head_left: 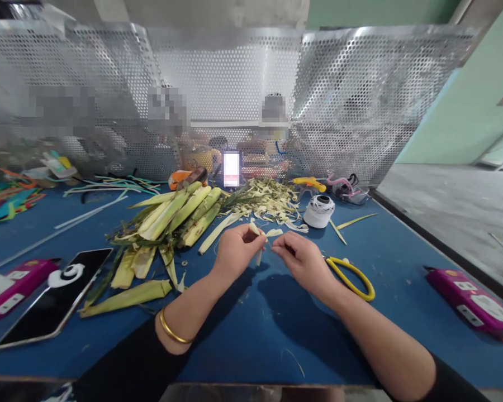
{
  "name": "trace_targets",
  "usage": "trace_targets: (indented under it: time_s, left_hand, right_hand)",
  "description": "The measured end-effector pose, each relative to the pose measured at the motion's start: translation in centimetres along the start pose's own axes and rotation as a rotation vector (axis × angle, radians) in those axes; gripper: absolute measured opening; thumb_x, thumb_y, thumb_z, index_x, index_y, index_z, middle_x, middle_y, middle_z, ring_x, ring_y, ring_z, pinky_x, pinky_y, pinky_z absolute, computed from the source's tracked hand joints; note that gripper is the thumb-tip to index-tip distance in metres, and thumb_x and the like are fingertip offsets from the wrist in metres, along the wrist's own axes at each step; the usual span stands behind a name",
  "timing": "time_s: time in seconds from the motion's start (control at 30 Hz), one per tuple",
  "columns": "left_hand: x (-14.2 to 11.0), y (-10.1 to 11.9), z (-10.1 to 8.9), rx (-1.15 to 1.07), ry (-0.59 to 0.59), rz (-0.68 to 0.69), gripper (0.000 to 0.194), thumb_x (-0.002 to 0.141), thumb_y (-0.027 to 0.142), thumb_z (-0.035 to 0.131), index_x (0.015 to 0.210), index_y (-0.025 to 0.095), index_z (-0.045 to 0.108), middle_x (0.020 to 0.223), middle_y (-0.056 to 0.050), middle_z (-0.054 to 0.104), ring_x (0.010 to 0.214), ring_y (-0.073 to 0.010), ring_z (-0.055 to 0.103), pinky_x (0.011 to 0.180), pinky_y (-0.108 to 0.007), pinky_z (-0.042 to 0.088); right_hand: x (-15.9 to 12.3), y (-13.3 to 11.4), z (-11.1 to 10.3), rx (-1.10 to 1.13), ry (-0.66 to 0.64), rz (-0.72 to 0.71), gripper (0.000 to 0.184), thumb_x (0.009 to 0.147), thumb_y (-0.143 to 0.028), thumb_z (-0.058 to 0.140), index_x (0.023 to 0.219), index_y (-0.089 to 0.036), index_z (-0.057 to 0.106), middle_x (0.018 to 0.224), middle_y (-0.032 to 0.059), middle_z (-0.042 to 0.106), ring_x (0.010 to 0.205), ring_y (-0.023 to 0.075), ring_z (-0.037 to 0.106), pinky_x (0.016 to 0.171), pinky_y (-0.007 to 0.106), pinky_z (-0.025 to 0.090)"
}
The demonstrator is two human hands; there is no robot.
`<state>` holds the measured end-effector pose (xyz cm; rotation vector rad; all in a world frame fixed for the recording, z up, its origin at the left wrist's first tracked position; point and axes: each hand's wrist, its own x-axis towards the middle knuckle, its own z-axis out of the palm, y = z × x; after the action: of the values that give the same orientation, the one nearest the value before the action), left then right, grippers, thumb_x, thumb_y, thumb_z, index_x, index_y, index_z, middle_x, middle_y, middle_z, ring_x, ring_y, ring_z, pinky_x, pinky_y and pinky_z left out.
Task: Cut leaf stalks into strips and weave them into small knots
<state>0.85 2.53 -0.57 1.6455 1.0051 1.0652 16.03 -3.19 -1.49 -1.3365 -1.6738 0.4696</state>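
My left hand point(237, 248) is closed in a pinch on a small piece of pale corn husk point(257, 258), whose ends stick out around the fingertips. Close beside it, my right hand point(300, 255) is also pinched shut; a thin strand seems to run between the two hands, but what the right fingers hold is too fine to make out. Yellow-handled scissors point(362, 294) lie by the right wrist. A pile of whole corn husks point(180, 215) rests to the left of my hands, and beyond them is a heap of cut husk pieces point(272, 201).
A white spool point(319, 212) stands behind my right hand. A phone point(56, 301) and a magenta device point(23, 287) lie at the left, another magenta device point(473, 298) at the right. A yellow glue gun point(310, 183) lies before the perforated metal screen point(230, 72). People sit beyond it.
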Motion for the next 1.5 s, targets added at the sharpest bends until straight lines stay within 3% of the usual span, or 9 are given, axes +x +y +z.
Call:
trace_targets:
  time_s: [0.17, 0.3, 0.43, 0.53, 0.7, 0.87, 1.07, 1.3, 1.5]
  left_hand:
    - [-0.5, 0.2, -0.1, 0.086, -0.252, 0.005, 0.009, 0.070, 0.024, 0.066, 0.066, 0.016, 0.066, 0.057, 0.000, 0.065, 0.055, -0.0146, 0.062, 0.056, -0.024, 0.048]
    - [-0.9, 1.2, -0.2, -0.129, -0.493, -0.060, 0.010, 0.068, 0.024, 0.069, 0.069, 0.015, 0.066, 0.060, 0.000, 0.066, 0.056, -0.0135, 0.063, 0.059, -0.025, 0.051]
    - [-0.7, 1.3, 0.0, -0.218, -0.348, -0.031, 0.012, 0.067, 0.026, 0.070, 0.071, 0.016, 0.065, 0.061, 0.000, 0.065, 0.056, -0.0124, 0.063, 0.060, -0.025, 0.052]
    - [-0.4, 0.7, 0.2, -0.182, -0.149, -0.011, 0.012, 0.068, 0.027, 0.068, 0.073, 0.017, 0.064, 0.064, 0.001, 0.067, 0.058, -0.0140, 0.065, 0.058, -0.025, 0.052]
    - [0.0, 0.0, 0.0, 0.080, -0.020, 0.057, 0.008, 0.071, 0.026, 0.064, 0.073, 0.018, 0.064, 0.064, 0.000, 0.067, 0.061, -0.0150, 0.065, 0.061, -0.024, 0.051]
    - [-0.5, 0.3, -0.1, 0.216, -0.206, 0.082, 0.009, 0.071, 0.024, 0.063, 0.066, 0.017, 0.065, 0.056, 0.000, 0.064, 0.056, -0.0133, 0.061, 0.054, -0.021, 0.046]
    - [-0.8, 1.4, -0.5, -0.153, -0.534, -0.081, 0.012, 0.065, 0.025, 0.071, 0.067, 0.015, 0.065, 0.060, -0.001, 0.066, 0.055, -0.0132, 0.062, 0.057, -0.024, 0.051]
    - [-0.5, 1.2, -0.1, -0.214, -0.237, -0.038, 0.013, 0.065, 0.027, 0.070, 0.071, 0.016, 0.064, 0.062, 0.000, 0.066, 0.055, -0.0134, 0.063, 0.057, -0.025, 0.052]
    - [-0.2, 0.2, 0.0, 0.146, 0.017, 0.114, 0.006, 0.072, 0.025, 0.063, 0.072, 0.019, 0.065, 0.065, 0.000, 0.068, 0.062, -0.0148, 0.064, 0.059, -0.023, 0.049]
  right_hand:
    - [0.4, -0.4, -1.4, -0.108, 0.022, -0.176, 0.017, 0.087, -0.021, 0.048, 0.071, -0.020, 0.055, 0.074, 0.0031, 0.057, 0.070, 0.0154, 0.051, 0.066, 0.028, 0.038]
    - [1.2, 0.5, -1.9, 0.110, -0.060, 0.010, 0.015, 0.079, -0.027, 0.055, 0.066, -0.019, 0.055, 0.063, -0.0006, 0.053, 0.061, 0.0129, 0.045, 0.060, 0.027, 0.035]
    - [1.4, 1.0, -1.3, 0.504, -0.203, 0.416, 0.021, 0.067, -0.038, 0.064, 0.066, -0.019, 0.055, 0.051, -0.0058, 0.044, 0.046, 0.0082, 0.032, 0.046, 0.024, 0.024]
    - [1.0, 0.9, -0.4, 0.650, -0.208, 0.513, 0.027, 0.061, -0.041, 0.070, 0.066, -0.018, 0.055, 0.051, -0.0069, 0.042, 0.043, 0.0063, 0.029, 0.043, 0.023, 0.020]
    - [0.4, 0.3, 0.2, 0.341, -0.035, 0.339, 0.023, 0.074, -0.040, 0.061, 0.065, -0.020, 0.055, 0.052, -0.0042, 0.044, 0.046, 0.0096, 0.036, 0.046, 0.025, 0.027]
    - [0.4, -0.2, -1.1, -0.127, 0.072, -0.096, 0.016, 0.082, -0.024, 0.052, 0.067, -0.020, 0.055, 0.072, 0.0034, 0.057, 0.068, 0.0153, 0.049, 0.062, 0.027, 0.036]
    - [1.3, 0.6, -2.1, 0.170, -0.182, 0.054, 0.018, 0.077, -0.031, 0.058, 0.065, -0.018, 0.057, 0.060, -0.0013, 0.053, 0.060, 0.0124, 0.045, 0.059, 0.026, 0.035]
    - [1.1, 0.8, -0.7, 0.719, -0.191, 0.458, 0.031, 0.060, -0.041, 0.075, 0.062, -0.018, 0.055, 0.050, -0.0076, 0.043, 0.043, 0.0050, 0.028, 0.044, 0.023, 0.024]
    - [0.6, 0.8, 0.6, 0.672, -0.125, 0.495, 0.032, 0.065, -0.047, 0.071, 0.065, -0.019, 0.056, 0.050, -0.0071, 0.043, 0.042, 0.0064, 0.031, 0.043, 0.023, 0.029]
